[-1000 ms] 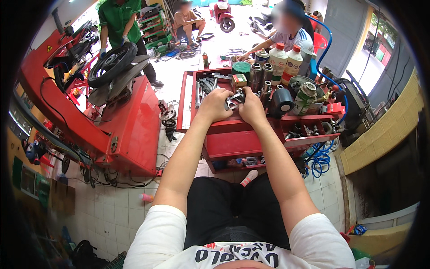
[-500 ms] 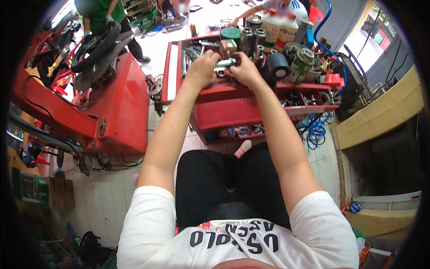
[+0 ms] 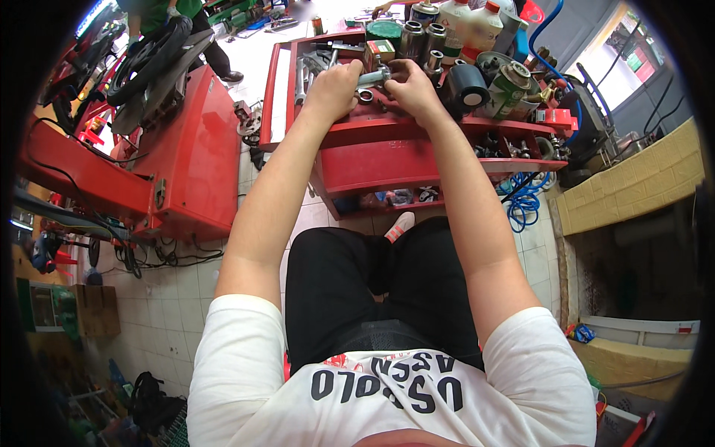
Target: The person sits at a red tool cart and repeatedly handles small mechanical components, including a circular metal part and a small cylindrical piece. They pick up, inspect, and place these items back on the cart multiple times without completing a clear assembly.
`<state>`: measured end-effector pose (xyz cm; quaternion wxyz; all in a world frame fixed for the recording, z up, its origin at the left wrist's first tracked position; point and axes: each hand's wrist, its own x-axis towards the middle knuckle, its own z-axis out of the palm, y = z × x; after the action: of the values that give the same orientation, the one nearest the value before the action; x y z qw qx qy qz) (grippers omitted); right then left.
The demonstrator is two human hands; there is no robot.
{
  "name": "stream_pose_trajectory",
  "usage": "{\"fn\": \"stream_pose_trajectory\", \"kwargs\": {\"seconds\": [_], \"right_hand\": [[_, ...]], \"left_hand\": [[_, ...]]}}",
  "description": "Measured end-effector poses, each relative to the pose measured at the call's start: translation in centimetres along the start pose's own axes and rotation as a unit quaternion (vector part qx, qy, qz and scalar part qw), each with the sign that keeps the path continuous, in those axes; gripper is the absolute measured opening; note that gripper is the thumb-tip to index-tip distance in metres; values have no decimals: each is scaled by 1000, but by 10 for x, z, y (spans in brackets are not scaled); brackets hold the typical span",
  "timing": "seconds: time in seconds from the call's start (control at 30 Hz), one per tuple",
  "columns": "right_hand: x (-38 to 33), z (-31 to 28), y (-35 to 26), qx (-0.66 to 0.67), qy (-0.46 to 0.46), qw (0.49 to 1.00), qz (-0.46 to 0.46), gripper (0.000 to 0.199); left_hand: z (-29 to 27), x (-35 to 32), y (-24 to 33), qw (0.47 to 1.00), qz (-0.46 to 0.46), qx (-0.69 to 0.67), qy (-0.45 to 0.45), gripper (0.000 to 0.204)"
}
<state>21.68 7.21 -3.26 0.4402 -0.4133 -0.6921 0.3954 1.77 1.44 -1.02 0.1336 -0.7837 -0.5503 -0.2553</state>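
Over the red tool cart, my two hands come together around a short silver metal cylinder. My left hand is closed around its left end. At its right end the fingers of my right hand are bent and pinching; their tips are partly hidden. The cylinder lies nearly level, its right end slightly raised. Just below it on the cart sits a small metal ring or socket. Wrenches lie left of my left hand, and a small box stands behind the cylinder.
Right of my right hand stand a dark cylindrical can, spray cans, white bottles with red caps and a green-white can. A blue hose coils below. At left is a red machine holding a wheel; a person stands behind it.
The cylinder between my hands has tilted a little, its right end higher. The whole view has shifted slightly, and the person behind the bottles has mostly left the picture.
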Motion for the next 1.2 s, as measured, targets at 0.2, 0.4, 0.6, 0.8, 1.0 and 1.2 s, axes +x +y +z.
{"fn": "stream_pose_trajectory", "kwargs": {"seconds": [0.2,0.4,0.6,0.8,1.0,1.2], "right_hand": [[-12,8,-20,-119,69,990,-35,51],[2,7,-26,-294,-249,923,13,49],[12,23,-56,-399,-388,829,53,39],[14,22,-57,-394,-427,810,75,36],[28,32,-52,-455,-487,744,56,35],[26,23,-65,-425,-439,788,72,31]], "left_hand": [[0,-3,-7,995,-82,-41,30,43],[-6,-2,-9,977,-182,-87,74,50],[-5,-3,-8,980,-155,-99,80,49],[-3,-3,-7,979,-132,-118,96,48],[-5,-1,-4,979,-131,-125,91,46],[-4,-3,-10,977,-131,-132,103,46]]}}
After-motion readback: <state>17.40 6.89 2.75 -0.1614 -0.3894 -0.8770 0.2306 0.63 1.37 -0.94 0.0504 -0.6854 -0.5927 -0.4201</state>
